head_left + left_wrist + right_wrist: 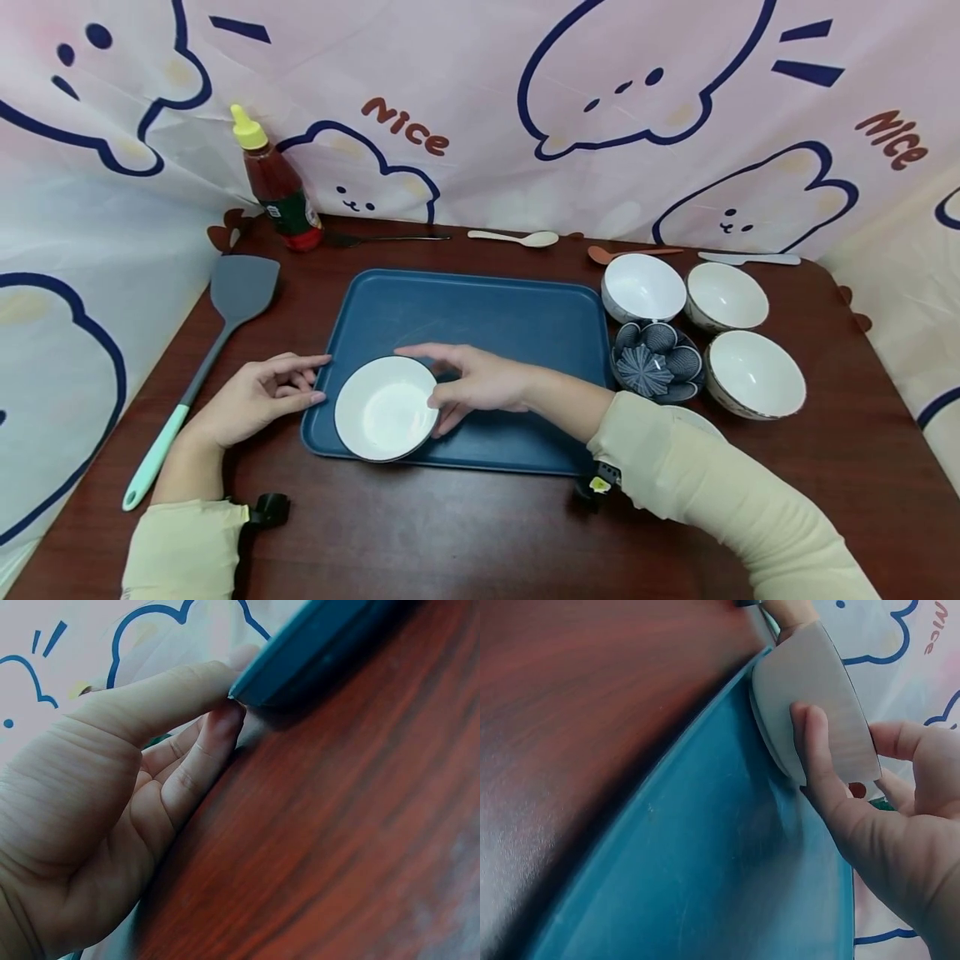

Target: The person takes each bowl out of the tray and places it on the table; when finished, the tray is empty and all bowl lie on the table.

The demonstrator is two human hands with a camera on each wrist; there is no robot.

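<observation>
A white bowl [386,408] with a dark rim sits over the front left corner of the blue tray [495,321]. My right hand [472,379] grips it from the right, thumb on the near side and fingers reaching round the far side. In the right wrist view the bowl's plain outer wall [817,697] shows, its base close over the tray. My left hand [258,396] is at the tray's left edge, thumb and index fingertips on the rim. The left wrist view shows the thumb at the rim of the tray [292,664] and another fingertip just under it.
Right of the tray stand white bowls [756,375] and a dark petal-patterned bowl [648,367]. A grey spatula [243,287] lies left, near a sauce bottle [281,187]. Along the back lie a white spoon [517,239], a brown spoon [622,253] and a white knife [750,258].
</observation>
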